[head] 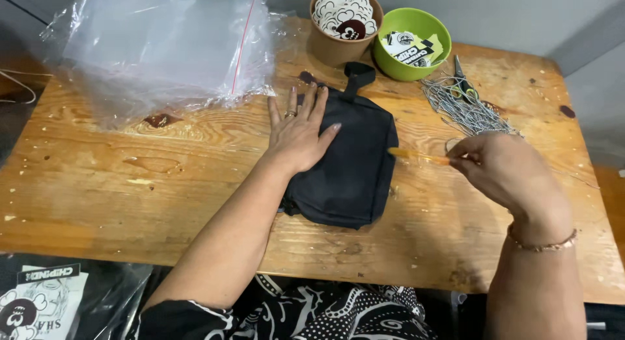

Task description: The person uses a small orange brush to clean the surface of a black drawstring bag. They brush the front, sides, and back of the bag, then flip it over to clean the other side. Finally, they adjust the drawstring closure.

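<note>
At ten o'clock on the bench [97, 184] lies the stack of clear zip bags [169, 47]. Your left hand [298, 133] rests flat and released, fingers spread, on the upper left of the black pouch [355, 164], which lies at the bench's centre with its loop toward twelve o'clock. At three o'clock your right hand [504, 167] pinches a thin orange stick [420, 157], its tip touching the pouch's right edge. You appear to be working that edge; the next move calls for steady pressure and a light stroke.
</note>
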